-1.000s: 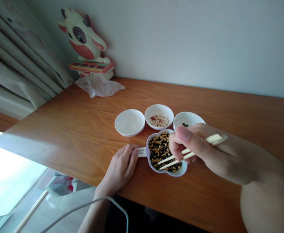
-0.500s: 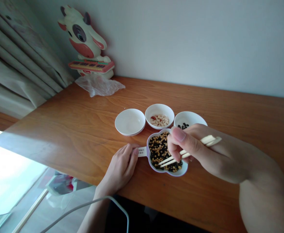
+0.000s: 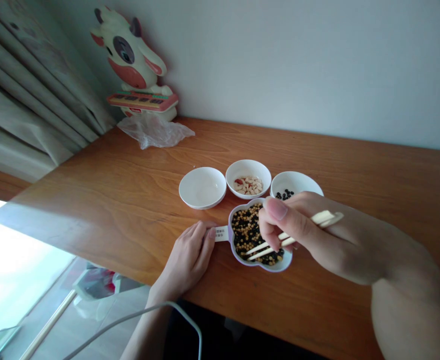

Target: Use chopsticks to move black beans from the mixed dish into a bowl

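Note:
My left hand [image 3: 189, 256] is closed round the handle of a purple-rimmed, scalloped dish [image 3: 230, 246] standing on the table. Mixed black and yellow beans [image 3: 245, 225] cover much of its inside. In my right hand [image 3: 313, 230] I grip a pair of pale chopsticks [image 3: 267, 248], their tips down among the beans near the dish's front. Whether a bean is pinched between the tips I cannot tell. Behind the dish are a white bowl of peeled peanuts [image 3: 249, 186] with a reddish one, and a white bowl [image 3: 298, 181] holding several black beans [image 3: 284, 194], partly hidden by my right hand.
An empty-looking white bowl [image 3: 202, 188] stands left of the peanut bowl. Crumpled clear plastic [image 3: 155, 131] lies at the back left before a cow-shaped toy keyboard [image 3: 142, 100]. A grey cable [image 3: 137, 315] crosses near my left forearm, and a curtain [image 3: 35, 100] hangs at left.
The view has shifted very slightly. The chopstick tips look a touch further apart; both hands keep their places.

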Available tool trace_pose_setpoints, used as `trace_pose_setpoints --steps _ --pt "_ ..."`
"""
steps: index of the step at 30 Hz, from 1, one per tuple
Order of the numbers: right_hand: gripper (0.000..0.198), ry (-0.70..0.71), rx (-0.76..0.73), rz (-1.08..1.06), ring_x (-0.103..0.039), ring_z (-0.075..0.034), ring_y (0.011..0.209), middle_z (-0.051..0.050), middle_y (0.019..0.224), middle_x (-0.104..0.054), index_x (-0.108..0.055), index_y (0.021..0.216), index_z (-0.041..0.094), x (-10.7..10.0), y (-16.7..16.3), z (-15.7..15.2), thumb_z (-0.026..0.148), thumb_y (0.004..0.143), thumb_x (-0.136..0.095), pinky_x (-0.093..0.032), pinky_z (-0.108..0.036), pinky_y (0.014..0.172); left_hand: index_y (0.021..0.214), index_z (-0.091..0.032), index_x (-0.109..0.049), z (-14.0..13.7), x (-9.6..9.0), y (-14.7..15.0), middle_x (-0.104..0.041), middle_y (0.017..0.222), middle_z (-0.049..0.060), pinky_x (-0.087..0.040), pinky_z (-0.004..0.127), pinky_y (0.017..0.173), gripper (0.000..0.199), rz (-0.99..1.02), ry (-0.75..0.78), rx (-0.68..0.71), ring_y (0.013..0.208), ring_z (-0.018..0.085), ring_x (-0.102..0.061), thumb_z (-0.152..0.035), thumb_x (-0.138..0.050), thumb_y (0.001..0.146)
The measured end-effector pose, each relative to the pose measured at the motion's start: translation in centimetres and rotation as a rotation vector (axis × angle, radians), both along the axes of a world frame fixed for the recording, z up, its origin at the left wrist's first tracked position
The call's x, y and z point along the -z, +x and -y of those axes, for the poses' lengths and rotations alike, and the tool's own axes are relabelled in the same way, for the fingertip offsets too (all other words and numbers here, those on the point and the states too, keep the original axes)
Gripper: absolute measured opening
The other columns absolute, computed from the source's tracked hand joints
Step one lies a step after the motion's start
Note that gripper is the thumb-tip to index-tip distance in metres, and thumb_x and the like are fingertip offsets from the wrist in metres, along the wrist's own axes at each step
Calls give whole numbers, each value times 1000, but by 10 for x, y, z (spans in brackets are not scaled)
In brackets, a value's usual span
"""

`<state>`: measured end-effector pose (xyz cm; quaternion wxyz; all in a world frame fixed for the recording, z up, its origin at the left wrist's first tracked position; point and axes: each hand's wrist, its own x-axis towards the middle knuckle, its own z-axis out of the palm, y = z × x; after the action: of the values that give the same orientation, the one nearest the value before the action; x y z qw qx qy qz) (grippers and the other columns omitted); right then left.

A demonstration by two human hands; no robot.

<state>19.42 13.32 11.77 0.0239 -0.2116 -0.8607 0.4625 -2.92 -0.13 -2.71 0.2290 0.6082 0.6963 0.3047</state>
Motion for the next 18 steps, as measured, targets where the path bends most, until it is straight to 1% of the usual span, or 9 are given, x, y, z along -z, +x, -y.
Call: trace_pose_setpoints --steps 6,11,16,18 --pt "58 -2 3 29 -42 -10 58 3 64 -49 -56 74 19 -2 1 0 53 107 -23 -31 -29 56 105 -23 -58 0 -1 -1 -64 94 5 -46 36 82 25 4 -7 5 85 21 -60 -36 -37 107" --pt "56 13 -7 -17 -40 -9 55 4 62 -47 -56 73 18 2 0 -1 50 108 -25 -30 -29 56 105 -23 -58 1 -1 0 -64 94 5 -46 36 82 25 2 -6 7 85 21 -60 -36 -36 107" --pt "53 -23 -6 21 -44 -11 59 3 65 -49 -58 76 19 -5 -1 -1 50 107 -29 -34 -28 59 104 -23 -57 0 -2 0 -64 94 5 -47 36 83 25 4 -4 9 85 21 -60 -36 -36 107" --pt "52 -32 18 25 -46 -11 61 2 67 -51 -60 78 19 -7 2 -2 51 107 -30 -36 -28 60 102 -23 -57 0 -2 0 -64 93 5 -47 36 82 26 0 -4 9 83 21 -60 -37 -36 107"
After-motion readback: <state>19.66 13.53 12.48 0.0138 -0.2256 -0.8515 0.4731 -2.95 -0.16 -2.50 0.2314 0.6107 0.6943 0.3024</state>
